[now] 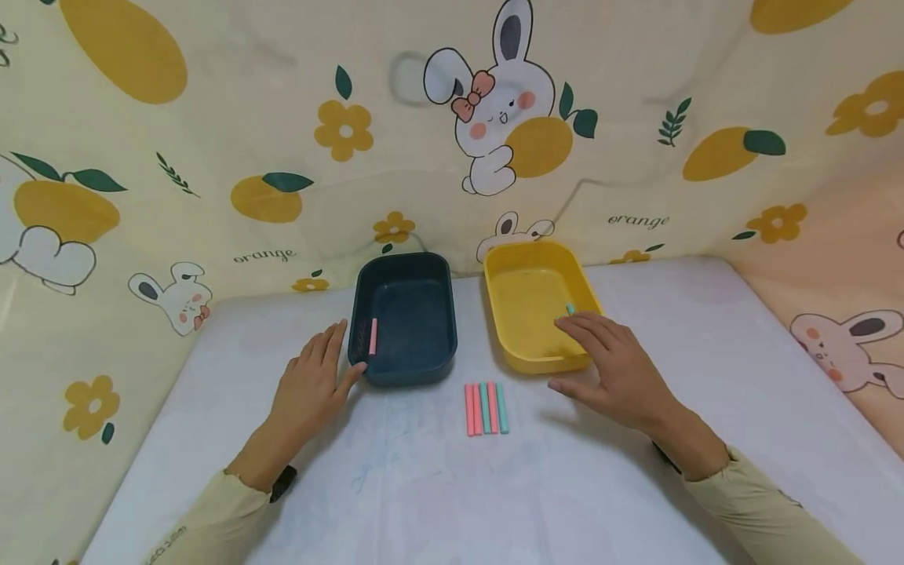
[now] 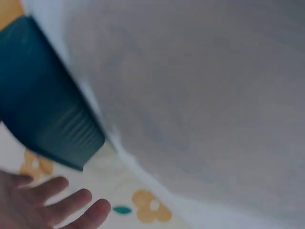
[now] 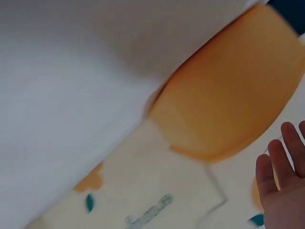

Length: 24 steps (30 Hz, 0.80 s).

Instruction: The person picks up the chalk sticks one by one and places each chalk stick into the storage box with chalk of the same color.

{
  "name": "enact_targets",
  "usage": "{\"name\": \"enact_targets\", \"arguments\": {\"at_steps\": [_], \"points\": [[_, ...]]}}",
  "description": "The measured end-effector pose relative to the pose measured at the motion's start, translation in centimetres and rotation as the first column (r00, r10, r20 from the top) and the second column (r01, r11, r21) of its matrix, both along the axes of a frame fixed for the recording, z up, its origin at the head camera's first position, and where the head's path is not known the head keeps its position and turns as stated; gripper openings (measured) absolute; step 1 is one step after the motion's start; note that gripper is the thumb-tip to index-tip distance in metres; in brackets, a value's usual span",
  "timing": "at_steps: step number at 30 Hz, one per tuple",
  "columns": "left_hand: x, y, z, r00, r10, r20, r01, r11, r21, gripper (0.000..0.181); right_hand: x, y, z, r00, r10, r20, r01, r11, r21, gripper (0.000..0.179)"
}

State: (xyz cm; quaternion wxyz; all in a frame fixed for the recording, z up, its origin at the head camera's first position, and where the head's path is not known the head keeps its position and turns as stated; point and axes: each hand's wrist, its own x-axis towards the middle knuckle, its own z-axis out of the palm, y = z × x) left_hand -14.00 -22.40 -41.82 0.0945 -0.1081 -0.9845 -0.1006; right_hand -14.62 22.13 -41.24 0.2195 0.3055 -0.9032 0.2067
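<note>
A pink chalk stick (image 1: 373, 337) lies in the dark blue tray (image 1: 402, 375). Beside that tray's near left corner is my left hand (image 1: 311, 384), fingers extended and nothing held; its thumb tip is right at the rim. My right hand (image 1: 617, 369) hovers at the near right side of the yellow tray (image 1: 540, 366), its fingers loosely spread and holding nothing. Just past its fingertips, a green chalk stick (image 1: 570, 309) shows in the yellow tray, partly hidden by the hand. Between the hands, several pink and green chalk sticks (image 1: 484, 409) lie side by side on the table.
Both trays stand at the back of the white-covered table (image 1: 424, 494), a narrow gap between them. Behind rises a cream cloth (image 1: 395, 180) printed with rabbits and oranges, which also hangs along the sides.
</note>
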Motion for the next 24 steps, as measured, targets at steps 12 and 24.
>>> {"name": "enact_targets", "arguments": {"at_steps": [12, 24], "points": [[-0.5, 1.1, -0.2, 0.947, -0.041, 0.318, -0.113, 0.886, 0.449, 0.077, 1.8, -4.8, 0.1, 0.992, 0.128, -0.009, -0.127, 0.991, 0.048, 0.081], [-0.8, 0.7, 0.0, 0.851, -0.197, 0.487, -0.33, 0.522, 0.787, 0.068, 3.2, -7.7, -0.7, 0.974, 0.061, 0.219, -0.116, 0.962, 0.247, 0.073]]}}
